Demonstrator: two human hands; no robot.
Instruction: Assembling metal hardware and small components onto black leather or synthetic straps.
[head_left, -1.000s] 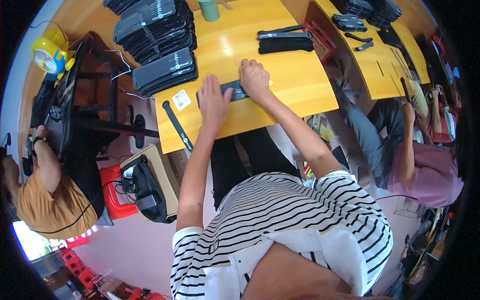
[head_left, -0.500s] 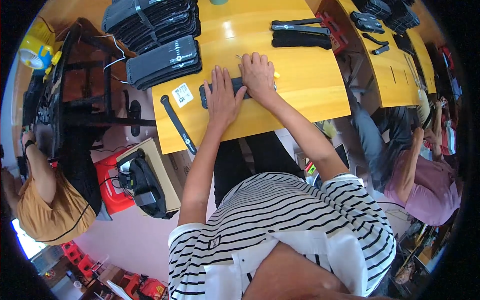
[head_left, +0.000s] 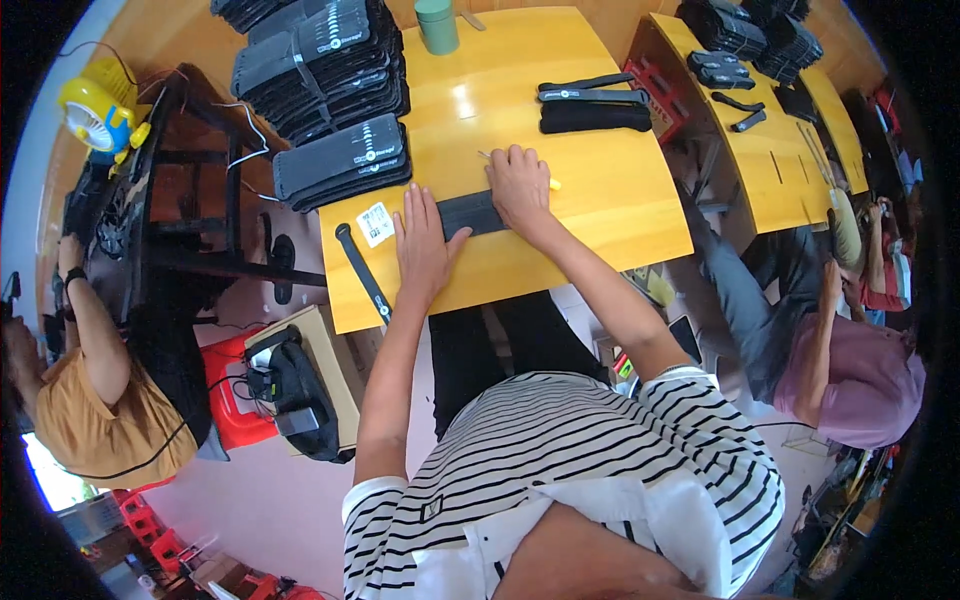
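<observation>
- Pressing flat on a dark grey fabric strip (head_left: 470, 212), both hands lie palm-down on it; the strip sits near the front edge of the yellow worktop (head_left: 590, 225), just ahead of the person
- Left hand (head_left: 422, 245) covers the strip's left end, fingers spread wide and pointing away from the body; right hand (head_left: 520, 188) lies over its right end, fingers loosely together, gripping nothing
- Strip's long axis runs left to right across the worktop, tilted slightly up to the right, so each hand is on its own end and neither is nearer
- Just left of the left hand lie a small white card (head_left: 375, 222) and a long black strap (head_left: 362, 270) running toward the front edge
- Stacks of black folded pieces (head_left: 340, 160) sit at the left rear, a green cup (head_left: 437, 25) behind, more black straps (head_left: 590, 105) right rear
- Other people sit at the left and right, well apart
</observation>
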